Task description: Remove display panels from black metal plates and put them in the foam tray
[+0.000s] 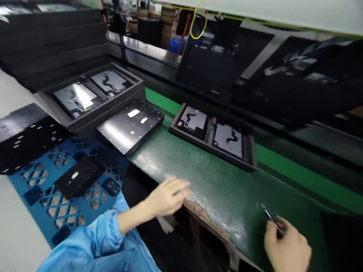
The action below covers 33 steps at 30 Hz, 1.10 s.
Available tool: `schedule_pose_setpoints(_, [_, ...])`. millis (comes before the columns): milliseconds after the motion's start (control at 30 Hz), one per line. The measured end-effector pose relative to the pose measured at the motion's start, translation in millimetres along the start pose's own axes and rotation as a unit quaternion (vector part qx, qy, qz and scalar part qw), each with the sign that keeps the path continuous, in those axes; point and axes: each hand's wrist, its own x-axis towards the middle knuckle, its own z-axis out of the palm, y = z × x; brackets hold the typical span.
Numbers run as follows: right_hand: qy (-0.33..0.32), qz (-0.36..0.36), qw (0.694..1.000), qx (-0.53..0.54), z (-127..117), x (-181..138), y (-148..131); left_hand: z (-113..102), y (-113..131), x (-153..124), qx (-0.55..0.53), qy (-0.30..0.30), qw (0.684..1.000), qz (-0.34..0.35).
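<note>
Left hand: the left hand [168, 196] is above the front edge of the green bench [181, 162]; its fingers are loosely extended, a little bent, and nothing is seen in their hold.
Right hand: the right hand [287, 245] has its fingers closed around a thin tool [268, 213], whose metal end points away from the person, over the bench; the tip is blurred.
Grey tray: the grey tray [210, 130] lies at the far side of the bench, with two flat panels [198, 119] inside, side by side, each with a dark ribbon.
Black case: the black case [130, 126] lies at the left end of the bench.
Floor: a blue pallet [19, 185] carries further black pieces.
</note>
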Motion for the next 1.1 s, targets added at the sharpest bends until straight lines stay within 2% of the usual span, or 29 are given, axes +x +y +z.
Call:
schedule_pose_setpoints(100, [0.074, -0.006, 0.996, -0.046, 37.4, 13.8, -3.7, -82.1, -55.2, -14.3, 0.119, 0.116, 0.983, -0.074])
schedule_pose_setpoints(133, [0.095, 0.000, 0.994, -0.051, 44.5, 14.3, -2.1, -103.9, -71.6, -16.8, 0.157, 0.129, 0.972, -0.116])
schedule_pose_setpoints(167, [0.107, 0.002, 0.993, -0.050, 49.4, 13.3, 0.1, -121.1, -86.6, -18.3, 0.192, 0.129, 0.960, -0.155])
schedule_pose_setpoints(233, [0.120, -0.003, 0.992, -0.047, 54.3, 9.4, 5.7, -139.7, -111.1, -18.7, 0.242, 0.115, 0.939, -0.217])
schedule_pose_setpoints(300, [0.112, -0.011, 0.992, -0.053, 55.5, 5.7, 11.3, -140.0, -127.7, -17.4, 0.270, 0.111, 0.923, -0.252])
schedule_pose_setpoints(400, [0.075, -0.011, 0.994, -0.074, 54.9, 4.1, 17.9, -123.5, -138.6, -15.8, 0.285, 0.152, 0.907, -0.271])
schedule_pose_setpoints(500, [0.042, -0.001, 0.994, -0.104, 53.9, 5.9, 22.0, -108.1, -138.2, -16.0, 0.288, 0.192, 0.897, -0.274])
schedule_pose_setpoints(667, [-0.045, 0.005, 0.985, -0.168, 52.8, 10.9, 27.8, -99.3, -127.1, -23.2, 0.297, 0.209, 0.897, -0.251])
schedule_pose_setpoints(800, [-0.065, -0.010, 0.985, -0.158, 57.0, 15.7, 31.6, -98.7, -103.2, -39.9, 0.275, 0.209, 0.912, -0.222])
schedule_pose_setpoints(967, [-0.041, -0.036, 0.998, -0.042, 57.8, 9.4, 18.1, -99.3, -49.4, -68.9, 0.227, 0.181, 0.942, -0.170])
schedule_pose_setpoints(1100, [-0.003, 0.025, 0.995, 0.100, 49.6, 0.9, -1.0, -104.0, -17.8, -84.9, 0.181, 0.134, 0.969, -0.097])
